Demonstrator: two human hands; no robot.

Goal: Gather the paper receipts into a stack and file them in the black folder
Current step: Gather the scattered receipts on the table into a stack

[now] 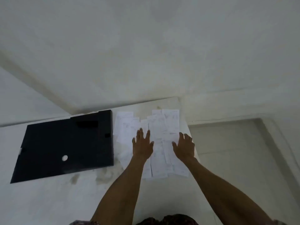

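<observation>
— What is found right of the black folder (65,143)?
— The receipts (162,127) are spread, overlapping, on the white table (48,200) just beside it.
— And the hands?
— The left hand (142,146) is laid flat on them, fingers splayed. Further right, the right hand (184,147) is spread likewise. Nothing is grasped.

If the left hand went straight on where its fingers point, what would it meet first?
Probably more of the white paper receipts spread just ahead of the left hand; the flat black folder lies off to its left. Hand height is unclear.
</observation>
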